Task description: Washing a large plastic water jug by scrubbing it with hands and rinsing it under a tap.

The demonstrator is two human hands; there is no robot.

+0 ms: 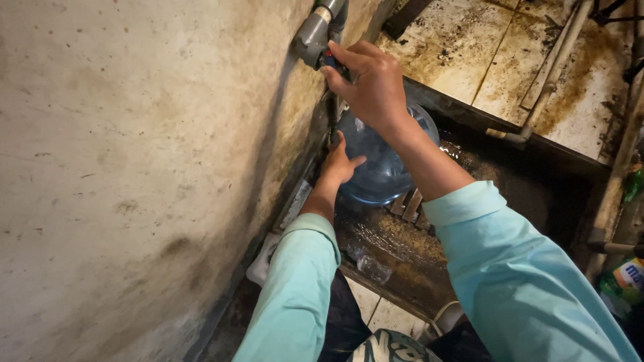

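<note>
A large blue water jug (386, 167) stands in a wet, grimy floor recess below a wall tap. My right hand (370, 84) is up at the grey pipe fitting (312, 37) on the wall, fingers closed on its small valve handle. My left hand (340, 163) rests flat against the jug's left side, next to the wall, fingers spread. Both arms wear light turquoise sleeves. The jug's neck is hidden behind my right hand.
A stained concrete wall (134, 167) fills the left. Dirty tiles (496, 60) and thin pipes (553, 64) lie beyond the recess. Wooden slats (409, 204) sit under the jug. A green packet (627, 278) lies at the right edge.
</note>
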